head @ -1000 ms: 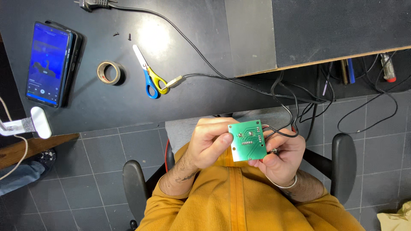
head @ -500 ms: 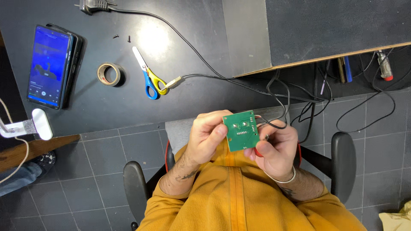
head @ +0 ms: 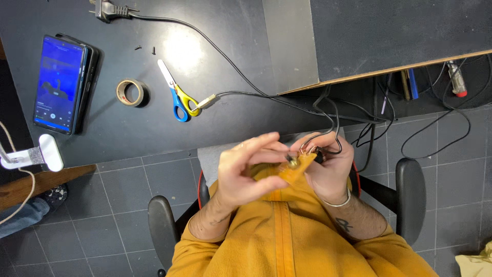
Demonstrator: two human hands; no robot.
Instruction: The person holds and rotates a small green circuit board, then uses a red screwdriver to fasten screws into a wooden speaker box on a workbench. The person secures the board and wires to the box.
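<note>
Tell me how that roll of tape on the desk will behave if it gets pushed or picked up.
The roll of tape lies flat on the dark desk, so a push would probably slide it, not roll it. Its open ring shape suggests it is light and easy to hook. Stood on edge, it would likely roll.
</note>
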